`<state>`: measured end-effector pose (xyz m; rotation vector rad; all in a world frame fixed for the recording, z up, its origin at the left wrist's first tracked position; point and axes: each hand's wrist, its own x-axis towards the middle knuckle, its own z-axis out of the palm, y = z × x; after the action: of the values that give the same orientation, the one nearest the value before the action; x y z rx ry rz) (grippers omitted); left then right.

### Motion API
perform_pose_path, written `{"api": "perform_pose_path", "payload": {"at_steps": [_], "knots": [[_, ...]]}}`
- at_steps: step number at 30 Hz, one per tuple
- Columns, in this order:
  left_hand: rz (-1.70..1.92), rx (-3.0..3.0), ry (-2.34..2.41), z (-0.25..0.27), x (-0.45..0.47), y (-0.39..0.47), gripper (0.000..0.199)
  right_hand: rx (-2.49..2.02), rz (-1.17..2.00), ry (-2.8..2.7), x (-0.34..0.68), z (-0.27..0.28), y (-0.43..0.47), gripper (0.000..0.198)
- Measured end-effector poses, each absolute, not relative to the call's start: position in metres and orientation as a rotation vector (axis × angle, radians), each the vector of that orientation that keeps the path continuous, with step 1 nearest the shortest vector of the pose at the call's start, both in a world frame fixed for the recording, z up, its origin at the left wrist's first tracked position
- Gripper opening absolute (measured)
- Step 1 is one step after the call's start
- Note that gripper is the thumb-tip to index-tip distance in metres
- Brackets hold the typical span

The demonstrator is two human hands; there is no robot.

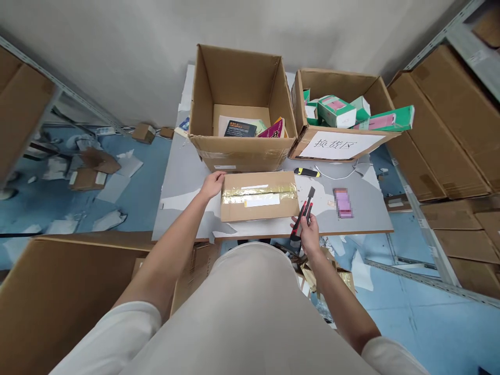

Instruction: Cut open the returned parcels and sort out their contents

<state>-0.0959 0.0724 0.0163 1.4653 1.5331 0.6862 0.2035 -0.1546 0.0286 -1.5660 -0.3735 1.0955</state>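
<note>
A closed cardboard box [234, 208] lies flat on the table near its front edge, with shiny tape and torn white label strips along its middle. At the box's upper left corner, my left hand [214, 184] grips the edge with curled fingers. My right hand [310, 233] is wrapped around a black and red utility knife [302, 219], its blade end pointing away from me. The knife is just beyond the box's right end. Behind the box lies a second, yellow and black utility knife [307, 172].
A large open carton [242, 148] with books stands at the back. Beside it, another carton [339, 143] holds several green and pink boxes. A pink packet [343, 203] lies on the table [179, 182] at right. Shelves with cartons [449, 125] flank the right; paper scraps litter the floor.
</note>
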Motion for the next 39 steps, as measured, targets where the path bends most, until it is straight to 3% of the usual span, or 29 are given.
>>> {"api": "perform_pose_path", "payload": {"at_steps": [13, 20, 28, 33, 39], "knots": [[0.949, 0.774, 1.583, 0.024, -0.114, -0.121, 0.054, -1.586, 1.147, -0.878, 0.196, 0.036, -0.037, 0.037], [0.776, 0.921, 1.556, 0.017, -0.082, -0.147, 0.042, -1.608, 1.187, -0.889, 0.194, 0.05, -0.023, 0.038], [0.698, 1.42, 1.646, 0.027, -0.087, -0.054, 0.044, -1.608, 1.335, -0.757, 0.209, 0.06, -0.122, 0.039], [0.733, 1.71, 1.477, 0.024, -0.065, 0.057, 0.059, -1.473, 1.73, -0.297, 0.201, 0.045, -0.204, 0.043], [0.679, 1.652, 1.43, 0.008, -0.05, 0.107, 0.05, -1.377, 1.754, -0.22, 0.179, 0.047, -0.209, 0.048]]}}
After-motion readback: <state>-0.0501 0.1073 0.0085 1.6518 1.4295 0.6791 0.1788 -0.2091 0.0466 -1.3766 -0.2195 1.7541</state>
